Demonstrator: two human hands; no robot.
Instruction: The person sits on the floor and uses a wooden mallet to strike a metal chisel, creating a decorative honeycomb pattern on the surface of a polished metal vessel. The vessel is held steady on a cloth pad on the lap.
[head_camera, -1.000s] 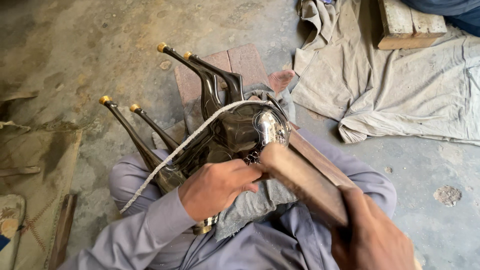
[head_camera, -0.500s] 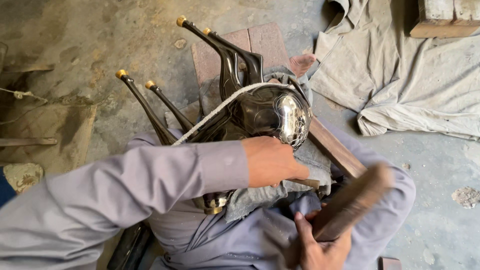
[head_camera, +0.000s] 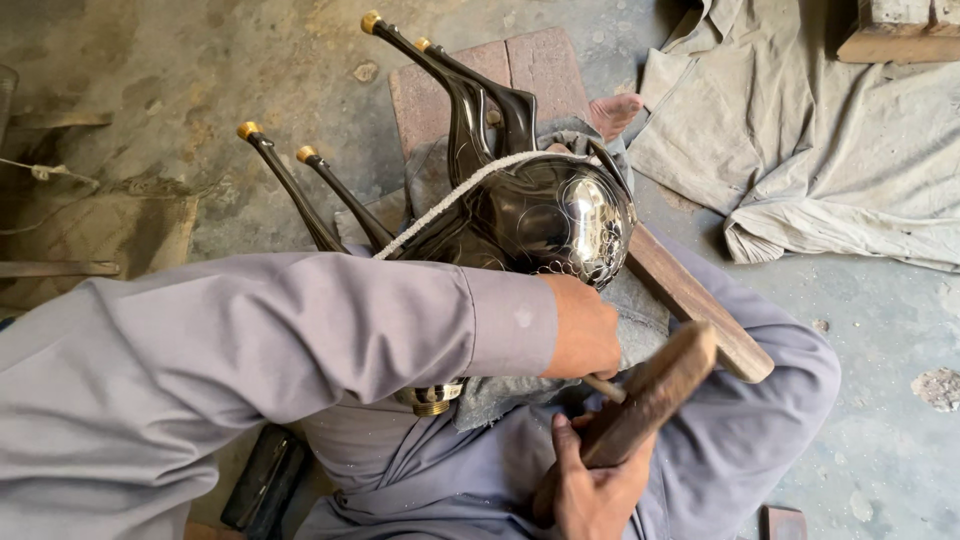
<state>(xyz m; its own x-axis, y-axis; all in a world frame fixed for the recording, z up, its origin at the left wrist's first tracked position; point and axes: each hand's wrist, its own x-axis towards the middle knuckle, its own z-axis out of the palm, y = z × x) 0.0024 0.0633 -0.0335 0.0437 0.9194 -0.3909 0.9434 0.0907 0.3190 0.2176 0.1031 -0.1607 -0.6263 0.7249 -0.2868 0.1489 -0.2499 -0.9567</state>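
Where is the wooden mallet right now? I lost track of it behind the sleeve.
In the head view, the wooden mallet is low and right of centre, gripped by the right hand, just below the left hand and the shiny dark metal figure.

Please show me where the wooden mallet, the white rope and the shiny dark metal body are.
wooden mallet (head_camera: 650, 395): head view, on its wooden block.
white rope (head_camera: 445, 200): head view, mid-length, before the body.
shiny dark metal body (head_camera: 560, 215): head view, on its rounded polished side.

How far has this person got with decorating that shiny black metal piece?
Some is done: fine circular patterns already show on the polished black body. In hand: the left hand holds a thin tool by the body's lower edge, and the right hand grips a wooden mallet beside it. Much of the visible surface looks plain; the far side is hidden.
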